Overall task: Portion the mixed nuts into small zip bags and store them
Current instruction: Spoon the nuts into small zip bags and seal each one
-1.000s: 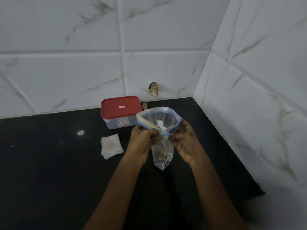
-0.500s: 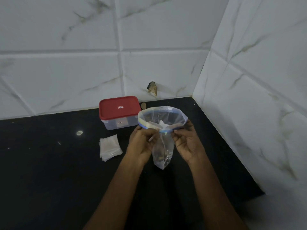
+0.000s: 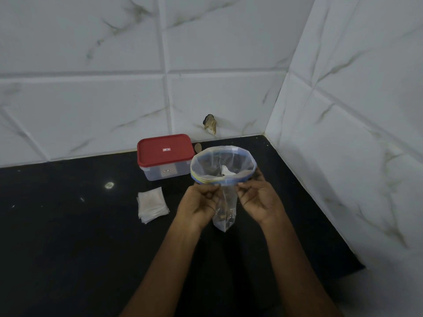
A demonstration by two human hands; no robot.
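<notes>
A clear zip bag (image 3: 225, 209) with a blue and yellow zip strip hangs upright above the black counter, its mouth spread into a wide ring. A few dark nuts lie at its bottom. My left hand (image 3: 198, 205) pinches the near rim on the left. My right hand (image 3: 259, 202) pinches the near rim on the right. A stack of small clear zip bags (image 3: 152, 204) lies flat on the counter to the left of my hands. A clear box with a red lid (image 3: 165, 152) stands shut behind the bag, near the wall.
The black counter (image 3: 68, 236) runs into a corner of white marble tiles, with the right wall (image 3: 354, 145) close to my right hand. A small brown object (image 3: 198, 147) lies behind the box. A chipped spot (image 3: 210, 123) marks the back wall.
The bag's mouth has been pulled from a narrow folded shape into a wide round ring. Both hands have stayed on the near rim.
</notes>
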